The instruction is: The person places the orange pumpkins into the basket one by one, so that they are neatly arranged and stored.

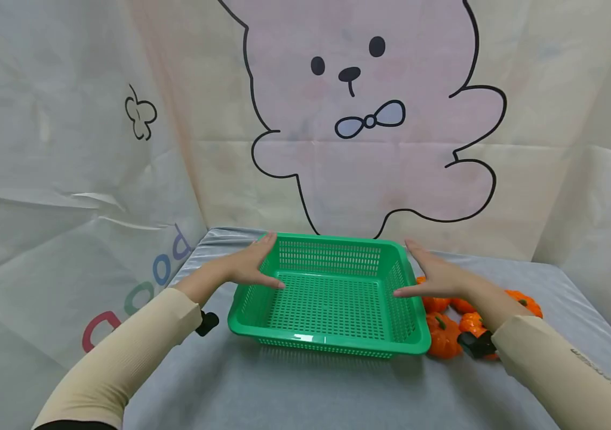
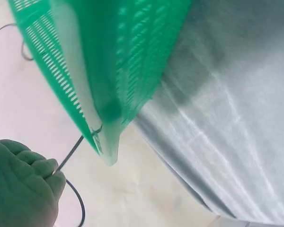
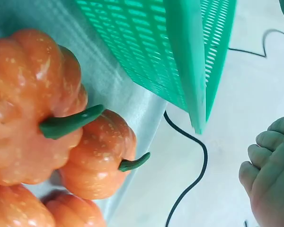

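A green rectangular plastic basket (image 1: 327,341) with perforated walls sits on the cloth-covered table, nothing inside it. At its left side is my left hand (image 1: 246,267), thumb spread wide from the straight fingers, overlapping the rim in the head view. My right hand (image 1: 439,278) mirrors it at the right side, thumb pointing inward over the basket. In the left wrist view, the left hand (image 2: 23,189) shows apart from the basket wall (image 2: 146,61). The right wrist view likewise shows a gap between the right hand (image 3: 274,175) and the basket rim (image 3: 187,56).
Several small orange pumpkins (image 1: 443,335) with green stems cluster right of the basket, partly behind my right forearm. Grey cloth (image 1: 283,394) covers the table. Printed fabric walls (image 1: 375,179) stand behind and at both sides. A black cable (image 3: 203,161) shows beyond the table edge.
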Demonstrator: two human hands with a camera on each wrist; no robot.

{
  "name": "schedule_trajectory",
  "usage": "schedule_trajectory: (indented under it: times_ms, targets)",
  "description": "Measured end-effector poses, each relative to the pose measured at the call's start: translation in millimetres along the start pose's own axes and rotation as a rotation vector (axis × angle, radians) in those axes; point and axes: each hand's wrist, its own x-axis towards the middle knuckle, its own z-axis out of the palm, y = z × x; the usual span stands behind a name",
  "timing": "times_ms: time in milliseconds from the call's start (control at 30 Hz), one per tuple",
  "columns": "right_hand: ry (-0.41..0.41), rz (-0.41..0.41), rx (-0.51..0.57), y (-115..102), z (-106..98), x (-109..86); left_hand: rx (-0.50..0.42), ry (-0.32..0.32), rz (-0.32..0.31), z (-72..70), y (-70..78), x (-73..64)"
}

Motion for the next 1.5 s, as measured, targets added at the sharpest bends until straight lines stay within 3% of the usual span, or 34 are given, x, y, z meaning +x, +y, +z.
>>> schedule_trajectory:
  times_ms: [233, 567, 800, 1100, 1500]
  targets:
    - [0.037, 0.094, 0.117, 18, 0, -27.9, -0.304, 0.063, -0.041, 2.9, -7.5, -13.1]
    - [0.141, 0.111, 0.183, 50, 25, -59.3, -0.514, 0.229, -0.079, 23.6, -25.2, -31.9]
    - [0.165, 0.131, 0.212, 58, 52, -70.6, -0.614, 0.307, -0.108, 43.7, -37.1, -37.1]
    - [0.206, 0.126, 0.201, 60, 74, -76.2, -0.713, 0.373, -0.076, 68.8, -43.0, -38.9]
    - [0.219, 0.197, 0.244, 62, 88, -80.9, -0.811, 0.402, -0.074, 79.9, -38.2, -33.6]
